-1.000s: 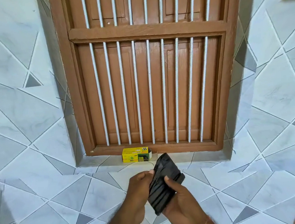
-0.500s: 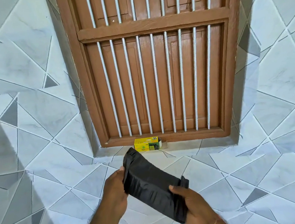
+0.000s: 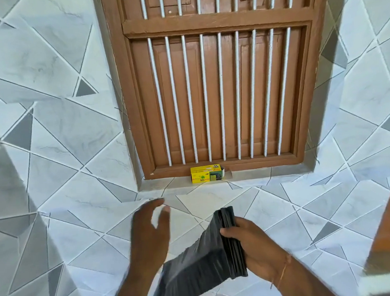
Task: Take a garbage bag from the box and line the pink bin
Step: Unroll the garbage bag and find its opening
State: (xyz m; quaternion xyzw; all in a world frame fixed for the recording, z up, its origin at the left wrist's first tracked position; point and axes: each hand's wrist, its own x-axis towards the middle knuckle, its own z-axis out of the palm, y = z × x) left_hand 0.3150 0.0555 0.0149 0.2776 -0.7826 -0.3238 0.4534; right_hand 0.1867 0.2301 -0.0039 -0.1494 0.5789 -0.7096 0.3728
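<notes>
Right hand: the right hand [image 3: 250, 244] is closed around the pleated end of a folded black plastic garbage bag [image 3: 199, 271], thumb on the near face and the other digits wrapped behind the stack of folds.
Left hand: the left hand [image 3: 149, 231] is spread wide and empty, just left of the bag and not touching it; its outline is motion-blurred.
Bag position: the bag hangs in the air below and in front of the box, its gathered end uppermost in the right hand, its loose end trailing down and to the left.
Handling, judged: thin film, very light, limp and slick; it probably keeps no shape of its own, and the layers likely cling together.
Where to take hold, judged: the free hand is best placed on the loose lower edge, pinching a single layer, so the folds can be shaken out and the mouth found.
Box: a small yellow cardboard box [image 3: 206, 174] lies on the sill, touching the base of the window, its right-hand flap open.
Window: a brown wooden window with white vertical bars [image 3: 222, 94] rises directly behind the box.
Wall: grey-and-white geometric tiles [image 3: 55, 140] surround the box on all sides.
Bin: no pink bin is in view.
</notes>
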